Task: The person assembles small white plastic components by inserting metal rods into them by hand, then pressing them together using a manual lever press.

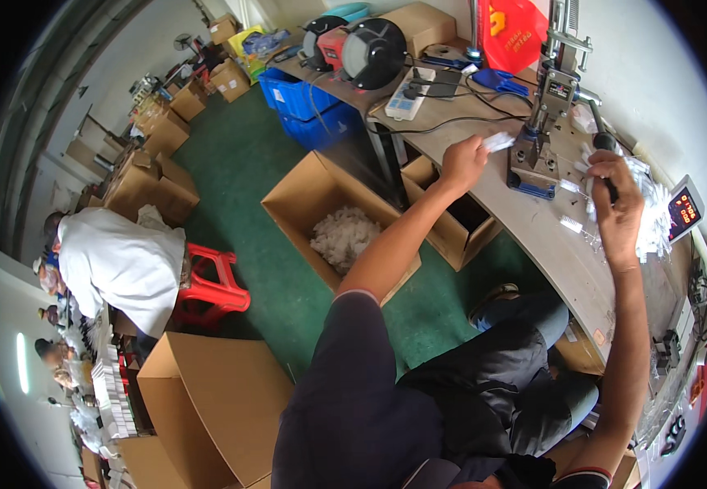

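My left hand (462,166), to the left of a bench-top hand press (535,151), has its fingers closed on a small whitish plastic piece (498,143). That piece sticks out toward the foot of the press; its exact kind is too blurred to tell. On the press's right side my right hand (616,204) is curled around the black lever handle (605,142), whose dark end shows between the fingers. Beside the press base lies a small white ridged piece (570,223). A heap of similar white pieces (653,213) lies behind my right hand.
A digital display (684,209) with red digits stands at the right. Left of the bench, an open carton (292,196) holds white pieces, beside another carton (472,248). A bench grinder (374,53), power strip (410,94) and cables lie farther back. A person (121,253) sits left, by a red stool (213,281).
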A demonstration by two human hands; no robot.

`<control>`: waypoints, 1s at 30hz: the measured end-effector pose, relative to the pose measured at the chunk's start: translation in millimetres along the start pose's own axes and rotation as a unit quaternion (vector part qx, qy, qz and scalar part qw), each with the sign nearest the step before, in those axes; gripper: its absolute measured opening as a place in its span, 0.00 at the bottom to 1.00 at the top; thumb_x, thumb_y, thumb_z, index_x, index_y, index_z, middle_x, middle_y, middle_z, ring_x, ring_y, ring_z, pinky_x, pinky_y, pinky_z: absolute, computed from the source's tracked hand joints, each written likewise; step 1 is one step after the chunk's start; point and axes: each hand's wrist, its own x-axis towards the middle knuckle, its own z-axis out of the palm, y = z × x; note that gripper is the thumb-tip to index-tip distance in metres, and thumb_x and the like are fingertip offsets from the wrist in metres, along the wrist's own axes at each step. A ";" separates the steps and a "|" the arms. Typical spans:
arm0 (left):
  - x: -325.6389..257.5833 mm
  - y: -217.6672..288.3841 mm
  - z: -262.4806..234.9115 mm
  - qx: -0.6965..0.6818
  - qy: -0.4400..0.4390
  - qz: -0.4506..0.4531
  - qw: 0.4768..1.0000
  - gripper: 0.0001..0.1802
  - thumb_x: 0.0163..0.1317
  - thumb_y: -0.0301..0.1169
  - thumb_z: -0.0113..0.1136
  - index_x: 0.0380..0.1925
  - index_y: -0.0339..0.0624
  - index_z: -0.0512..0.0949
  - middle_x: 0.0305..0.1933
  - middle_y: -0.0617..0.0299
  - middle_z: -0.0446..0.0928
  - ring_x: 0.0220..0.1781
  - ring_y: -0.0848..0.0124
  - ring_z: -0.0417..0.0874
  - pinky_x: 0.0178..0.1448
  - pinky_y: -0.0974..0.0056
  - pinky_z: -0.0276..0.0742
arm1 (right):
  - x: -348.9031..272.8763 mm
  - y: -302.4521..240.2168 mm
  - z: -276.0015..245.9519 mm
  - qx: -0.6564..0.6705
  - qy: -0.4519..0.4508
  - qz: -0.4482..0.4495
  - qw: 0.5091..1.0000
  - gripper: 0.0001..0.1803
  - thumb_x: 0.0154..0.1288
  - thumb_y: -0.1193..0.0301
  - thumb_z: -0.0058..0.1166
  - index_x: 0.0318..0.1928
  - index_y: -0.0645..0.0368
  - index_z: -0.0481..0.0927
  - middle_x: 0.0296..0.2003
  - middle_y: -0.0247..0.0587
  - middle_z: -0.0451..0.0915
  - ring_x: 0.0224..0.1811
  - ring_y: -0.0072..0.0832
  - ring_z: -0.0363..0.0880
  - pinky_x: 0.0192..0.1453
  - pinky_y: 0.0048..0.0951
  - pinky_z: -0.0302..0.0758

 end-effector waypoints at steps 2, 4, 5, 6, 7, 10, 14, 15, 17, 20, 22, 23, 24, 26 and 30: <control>-38.8 -17.7 -25.5 -0.009 0.032 -0.030 0.999 0.10 0.71 0.32 0.60 0.34 0.36 0.79 0.27 0.52 0.82 0.28 0.59 0.84 0.36 0.57 0.76 | 6.9 -8.9 -7.9 0.033 0.006 0.050 0.998 0.11 0.63 0.87 0.49 0.44 0.62 0.78 0.50 0.40 0.83 0.50 0.26 0.80 0.58 0.26 0.73; -79.7 -37.3 -53.1 -0.063 0.070 -0.083 0.992 0.09 0.72 0.30 0.59 0.35 0.34 0.79 0.27 0.55 0.83 0.28 0.67 0.84 0.36 0.61 0.77 | 12.2 -15.3 -13.2 0.032 0.015 0.033 0.999 0.17 0.66 0.84 0.47 0.53 0.59 0.78 0.57 0.39 0.81 0.48 0.22 0.79 0.54 0.22 0.74; -94.7 -49.4 -69.0 -0.037 0.081 -0.137 0.987 0.10 0.72 0.32 0.60 0.36 0.35 0.80 0.27 0.58 0.83 0.29 0.71 0.83 0.37 0.62 0.77 | 13.6 -17.9 -14.5 0.071 0.032 0.052 0.996 0.20 0.67 0.83 0.47 0.57 0.58 0.78 0.58 0.38 0.81 0.44 0.20 0.78 0.50 0.21 0.74; -112.1 -60.8 -85.1 -0.024 0.100 -0.171 0.980 0.11 0.72 0.33 0.60 0.37 0.36 0.82 0.27 0.59 0.84 0.29 0.72 0.83 0.36 0.63 0.76 | 14.6 -19.8 -16.3 0.111 0.050 0.071 0.990 0.23 0.67 0.82 0.47 0.62 0.57 0.77 0.60 0.37 0.81 0.40 0.18 0.77 0.47 0.20 0.75; -127.1 -71.7 -99.1 -0.002 0.129 -0.191 0.973 0.11 0.72 0.34 0.61 0.37 0.38 0.83 0.27 0.59 0.84 0.28 0.72 0.83 0.35 0.63 0.76 | 15.6 -20.8 -18.4 0.075 0.048 0.108 0.990 0.29 0.67 0.80 0.47 0.69 0.55 0.73 0.63 0.37 0.79 0.34 0.16 0.74 0.40 0.19 0.75; -161.4 -107.8 -137.2 0.044 0.173 -0.252 0.951 0.10 0.68 0.36 0.62 0.40 0.41 0.85 0.28 0.56 0.84 0.32 0.62 0.85 0.42 0.57 0.79 | 13.0 -15.8 -28.9 0.051 0.071 0.069 0.994 0.33 0.68 0.78 0.48 0.75 0.57 0.68 0.64 0.40 0.79 0.37 0.18 0.78 0.40 0.22 0.78; -206.3 -151.6 -163.7 0.336 0.145 -0.293 0.883 0.11 0.65 0.29 0.63 0.47 0.42 0.83 0.47 0.52 0.84 0.52 0.51 0.83 0.57 0.48 0.77 | -22.8 13.4 -48.6 0.079 0.086 0.133 0.984 0.29 0.72 0.75 0.50 0.73 0.62 0.70 0.60 0.44 0.82 0.36 0.18 0.79 0.37 0.22 0.77; -217.9 -157.7 -161.0 0.389 0.135 -0.279 0.868 0.15 0.63 0.28 0.65 0.50 0.43 0.82 0.55 0.51 0.82 0.60 0.48 0.79 0.63 0.46 0.75 | -40.8 24.2 -53.2 0.086 0.073 0.171 0.979 0.28 0.73 0.74 0.50 0.72 0.62 0.71 0.57 0.43 0.83 0.35 0.18 0.79 0.36 0.21 0.77; -240.1 -166.6 -153.5 0.366 0.129 -0.271 0.881 0.18 0.61 0.27 0.66 0.52 0.43 0.82 0.58 0.50 0.79 0.64 0.47 0.75 0.65 0.46 0.73 | -84.2 46.4 -65.7 0.070 0.047 0.209 0.974 0.26 0.74 0.72 0.51 0.70 0.62 0.73 0.52 0.41 0.84 0.33 0.16 0.77 0.35 0.20 0.75; -279.6 -164.7 -134.7 0.318 0.100 -0.285 0.899 0.22 0.58 0.26 0.68 0.54 0.40 0.81 0.61 0.50 0.77 0.66 0.47 0.73 0.68 0.46 0.71 | -157.0 74.5 -92.0 0.024 0.039 0.252 0.967 0.22 0.74 0.70 0.52 0.65 0.63 0.77 0.43 0.38 0.86 0.28 0.15 0.76 0.30 0.19 0.72; -306.8 -157.8 -119.7 0.299 0.085 -0.291 0.905 0.23 0.56 0.26 0.69 0.54 0.39 0.81 0.60 0.49 0.78 0.65 0.47 0.74 0.68 0.45 0.71 | -200.5 85.6 -111.0 0.012 0.052 0.280 0.959 0.18 0.74 0.72 0.53 0.60 0.65 0.80 0.39 0.37 0.86 0.27 0.15 0.76 0.28 0.19 0.72; -319.8 -154.6 -111.7 0.314 0.075 -0.274 0.906 0.24 0.55 0.26 0.69 0.54 0.39 0.81 0.58 0.48 0.78 0.64 0.47 0.75 0.67 0.44 0.71 | -219.8 87.9 -118.7 0.019 0.052 0.291 0.955 0.18 0.74 0.72 0.53 0.60 0.65 0.80 0.39 0.37 0.86 0.27 0.15 0.76 0.28 0.19 0.72; -331.4 -152.3 -102.7 0.325 0.062 -0.252 0.909 0.24 0.54 0.26 0.70 0.54 0.38 0.81 0.57 0.47 0.79 0.63 0.46 0.76 0.67 0.43 0.71 | -237.6 87.4 -126.3 0.003 0.071 0.318 0.946 0.18 0.74 0.72 0.53 0.60 0.65 0.80 0.39 0.37 0.86 0.27 0.15 0.77 0.28 0.19 0.72; -351.1 -153.4 -94.8 0.340 0.051 -0.225 0.912 0.25 0.53 0.26 0.70 0.54 0.38 0.81 0.55 0.46 0.80 0.61 0.46 0.77 0.66 0.44 0.71 | -262.7 82.5 -138.9 -0.070 0.089 0.383 0.917 0.16 0.75 0.71 0.54 0.58 0.65 0.82 0.39 0.37 0.86 0.27 0.16 0.77 0.29 0.20 0.72; -383.6 -157.6 -79.2 0.295 -0.004 -0.170 0.940 0.23 0.50 0.23 0.72 0.49 0.39 0.82 0.52 0.47 0.82 0.57 0.43 0.78 0.61 0.45 0.72 | -291.1 58.0 -153.9 -0.155 0.107 0.446 0.875 0.16 0.70 0.62 0.59 0.50 0.59 0.87 0.35 0.38 0.87 0.35 0.21 0.81 0.41 0.29 0.78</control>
